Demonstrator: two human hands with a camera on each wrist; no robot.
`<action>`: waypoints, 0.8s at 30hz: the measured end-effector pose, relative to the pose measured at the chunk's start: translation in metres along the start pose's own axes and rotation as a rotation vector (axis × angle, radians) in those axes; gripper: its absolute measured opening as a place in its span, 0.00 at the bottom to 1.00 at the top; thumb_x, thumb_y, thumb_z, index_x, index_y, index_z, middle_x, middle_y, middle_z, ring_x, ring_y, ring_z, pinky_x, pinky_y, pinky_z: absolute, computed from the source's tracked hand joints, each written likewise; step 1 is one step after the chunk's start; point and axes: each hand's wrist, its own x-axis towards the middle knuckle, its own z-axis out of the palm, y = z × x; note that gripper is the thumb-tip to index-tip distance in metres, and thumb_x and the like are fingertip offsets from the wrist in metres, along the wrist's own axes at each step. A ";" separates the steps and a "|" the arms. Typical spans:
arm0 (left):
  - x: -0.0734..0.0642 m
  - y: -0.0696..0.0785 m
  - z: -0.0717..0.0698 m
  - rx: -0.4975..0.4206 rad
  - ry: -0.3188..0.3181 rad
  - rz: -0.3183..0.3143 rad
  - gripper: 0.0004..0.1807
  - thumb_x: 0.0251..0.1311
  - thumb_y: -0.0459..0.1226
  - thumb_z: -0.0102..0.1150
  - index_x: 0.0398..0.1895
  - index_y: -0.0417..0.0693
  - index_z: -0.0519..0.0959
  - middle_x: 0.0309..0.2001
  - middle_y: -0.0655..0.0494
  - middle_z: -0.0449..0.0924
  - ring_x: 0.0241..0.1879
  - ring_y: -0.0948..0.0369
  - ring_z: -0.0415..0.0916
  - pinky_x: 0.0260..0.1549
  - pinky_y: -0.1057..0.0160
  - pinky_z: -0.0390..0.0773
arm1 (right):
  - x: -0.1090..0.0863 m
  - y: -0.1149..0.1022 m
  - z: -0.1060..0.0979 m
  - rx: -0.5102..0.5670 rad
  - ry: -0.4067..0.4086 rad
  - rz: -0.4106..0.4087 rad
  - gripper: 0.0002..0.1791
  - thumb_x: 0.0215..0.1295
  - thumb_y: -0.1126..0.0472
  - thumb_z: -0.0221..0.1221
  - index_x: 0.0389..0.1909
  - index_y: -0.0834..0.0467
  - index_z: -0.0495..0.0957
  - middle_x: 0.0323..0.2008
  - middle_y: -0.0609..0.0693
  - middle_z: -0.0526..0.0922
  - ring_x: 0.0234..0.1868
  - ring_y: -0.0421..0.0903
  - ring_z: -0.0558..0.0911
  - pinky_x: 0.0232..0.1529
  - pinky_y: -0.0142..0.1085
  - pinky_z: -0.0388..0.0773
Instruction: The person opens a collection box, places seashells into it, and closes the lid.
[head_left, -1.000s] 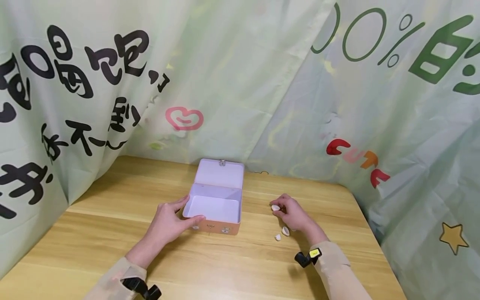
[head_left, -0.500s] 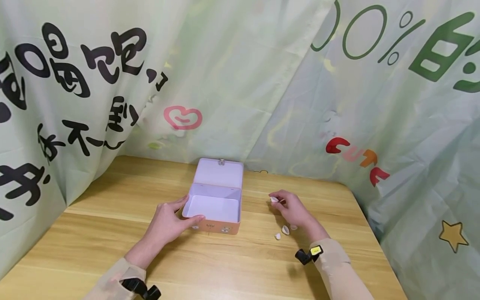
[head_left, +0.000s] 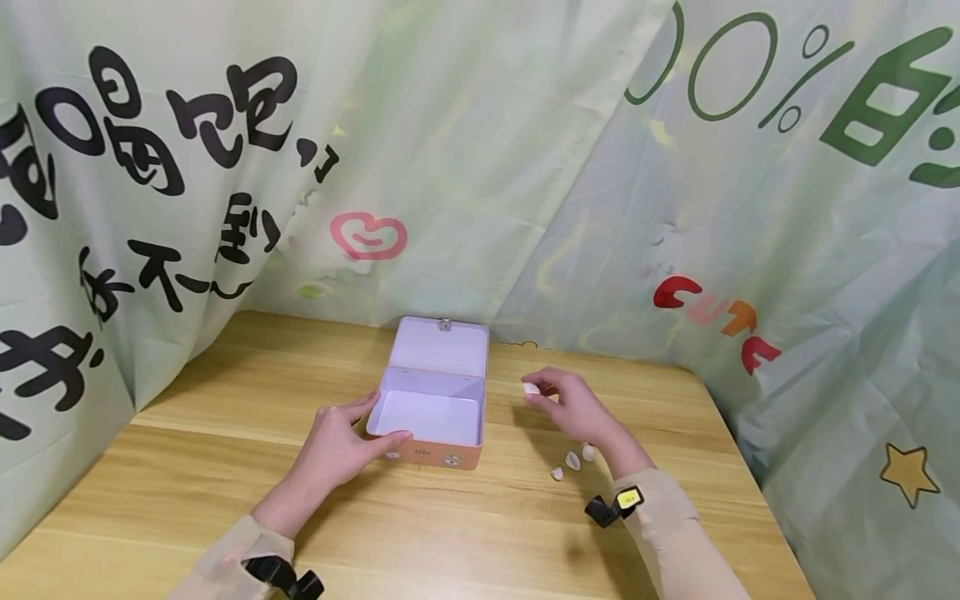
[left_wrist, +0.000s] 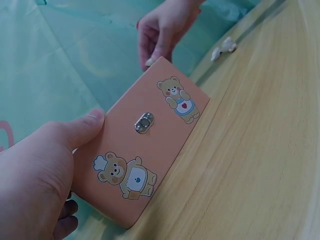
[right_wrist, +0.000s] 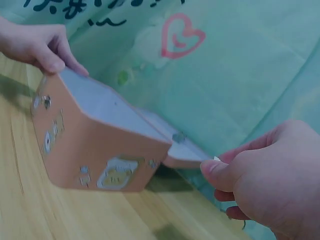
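Note:
An orange tin box (head_left: 435, 454) stands on the table with its pale lilac lid (head_left: 439, 347) thrown back and bear pictures on its walls. My left hand (head_left: 337, 446) grips the box's left front corner, the thumb on the front rim and the fingers along the left side. To the right of the box, raised over the table, my right hand (head_left: 576, 407) pinches a small white seashell (head_left: 531, 388) between thumb and fingertips. Three more white shells lie below that hand: an oval one (head_left: 573, 461), a rounded one (head_left: 588, 452) and a smaller one (head_left: 557, 474).
The wooden table (head_left: 480, 533) reaches back to a pale green printed curtain (head_left: 465, 167), which hangs behind it and at both sides. A metal clasp (head_left: 445, 325) sits on the lid's far edge. Black wrist cameras are strapped over both sleeves.
My right hand has lifted and moved left toward the box with the pinched shell, uncovering the rounded shell behind it. The left hand and the box have stayed in place.

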 end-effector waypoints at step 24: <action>-0.001 0.001 0.000 0.017 0.013 0.019 0.56 0.46 0.66 0.80 0.69 0.34 0.77 0.66 0.38 0.77 0.09 0.70 0.47 0.07 0.63 0.65 | 0.029 -0.054 0.024 0.056 -0.052 -0.131 0.17 0.75 0.66 0.65 0.60 0.68 0.83 0.53 0.59 0.86 0.49 0.49 0.84 0.55 0.48 0.82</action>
